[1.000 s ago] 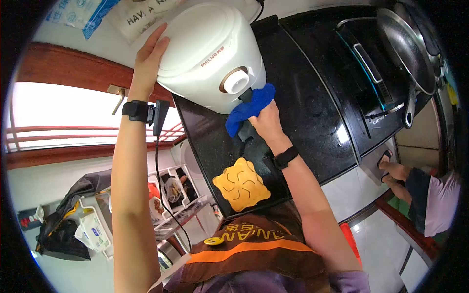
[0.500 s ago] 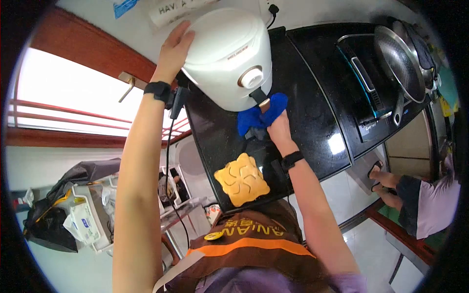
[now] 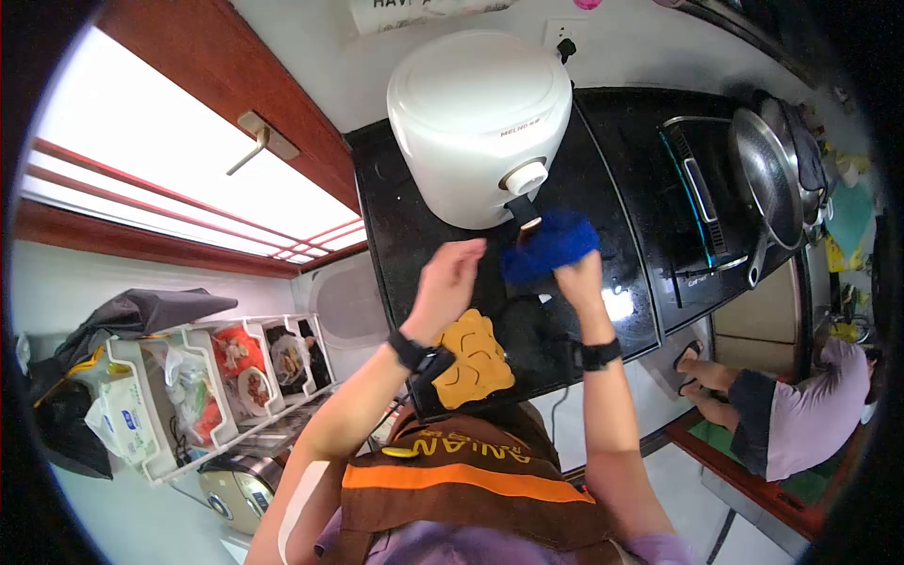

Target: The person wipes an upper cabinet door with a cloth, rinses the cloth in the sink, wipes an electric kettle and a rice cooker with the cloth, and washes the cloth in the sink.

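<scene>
A white air fryer (image 3: 476, 104) with a round front knob (image 3: 525, 177) and a dark handle (image 3: 524, 213) stands on the black counter. My right hand (image 3: 580, 282) grips a blue cloth (image 3: 554, 247), bunched just in front of the handle; whether the cloth touches the handle I cannot tell. My left hand (image 3: 448, 287) hovers in front of the fryer, fingers loosely extended with nothing in them. Below it lies a yellow square mat (image 3: 473, 363) with curved slits, partly hidden by my left wrist.
To the right are a cooktop (image 3: 697, 188) and a frying pan (image 3: 765, 179). A white storage rack (image 3: 221, 377) holding bags and food stands on the left, beneath a window with a handle (image 3: 262, 143). Another person (image 3: 800, 405) is at the lower right.
My left hand has left the air fryer's lid and come down toward the mat. My right hand still has the blue cloth. The view has shifted.
</scene>
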The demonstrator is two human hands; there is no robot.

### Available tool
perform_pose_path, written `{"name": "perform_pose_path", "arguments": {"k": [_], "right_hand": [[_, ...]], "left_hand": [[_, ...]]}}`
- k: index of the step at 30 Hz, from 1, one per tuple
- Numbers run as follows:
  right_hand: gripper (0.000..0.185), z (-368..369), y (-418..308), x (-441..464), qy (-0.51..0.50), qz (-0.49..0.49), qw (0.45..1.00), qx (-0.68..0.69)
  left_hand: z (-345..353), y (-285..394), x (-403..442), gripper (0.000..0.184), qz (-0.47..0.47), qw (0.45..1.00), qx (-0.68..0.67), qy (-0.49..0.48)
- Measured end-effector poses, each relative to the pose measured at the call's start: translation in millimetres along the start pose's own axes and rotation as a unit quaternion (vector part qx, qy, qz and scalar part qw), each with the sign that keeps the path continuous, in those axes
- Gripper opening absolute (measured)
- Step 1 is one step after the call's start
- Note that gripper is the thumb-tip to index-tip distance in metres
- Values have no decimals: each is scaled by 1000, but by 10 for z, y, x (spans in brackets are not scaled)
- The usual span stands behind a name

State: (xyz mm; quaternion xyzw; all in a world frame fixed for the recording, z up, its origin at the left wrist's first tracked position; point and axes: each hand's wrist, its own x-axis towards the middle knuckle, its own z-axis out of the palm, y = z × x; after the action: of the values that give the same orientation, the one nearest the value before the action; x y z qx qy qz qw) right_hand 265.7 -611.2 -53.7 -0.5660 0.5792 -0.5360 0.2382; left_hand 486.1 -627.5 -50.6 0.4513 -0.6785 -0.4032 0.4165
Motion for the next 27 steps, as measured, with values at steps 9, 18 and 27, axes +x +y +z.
{"name": "perform_pose_path", "arguments": {"k": [9, 18, 27], "right_hand": [[30, 446, -12, 505, 69, 161, 973, -150], [16, 260, -986, -84, 157, 100, 976, 114], [57, -53, -1502, 323, -322, 349, 878, -65]], "left_hand": [[630, -60, 221, 43, -96, 992, -80, -30], [-279, 284, 131, 21, -240, 828, -412, -295], [-608, -560, -568, 76, 27, 881, -436, -179]]}}
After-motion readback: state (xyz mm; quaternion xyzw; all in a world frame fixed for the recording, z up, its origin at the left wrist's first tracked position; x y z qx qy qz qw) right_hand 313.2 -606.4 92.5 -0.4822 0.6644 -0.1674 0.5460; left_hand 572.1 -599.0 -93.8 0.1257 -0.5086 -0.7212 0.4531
